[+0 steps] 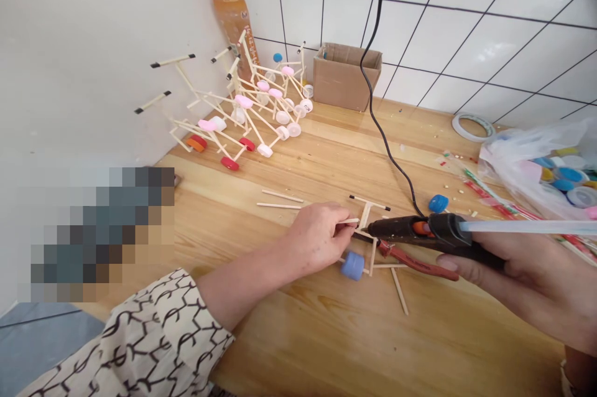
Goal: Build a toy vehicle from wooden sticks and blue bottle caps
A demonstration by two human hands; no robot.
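Observation:
Between thumb and fingers, my left hand (321, 236) pinches a short wooden stick (348, 221). My right hand (517, 279) is wrapped round a black glue gun (401, 229), with a long clear glue stick (527, 228) out of its back. The gun's nozzle points left, close to the stick's end. Beside and below the nozzle lies a small stick frame (374, 254) with a black-tipped crossbar (370, 202). A blue-purple cap wheel (352, 266) sits at the frame's lower left. Red-handled pliers (420, 262) lie partly beneath the gun.
Several stick models (245, 101) with cap wheels stand at the back left by a bottle (233, 17). Behind are a cardboard box (345, 79) and a tape roll (473, 128). A bag of caps (559, 167) lies right. A black cord (380, 123) hangs down to the gun.

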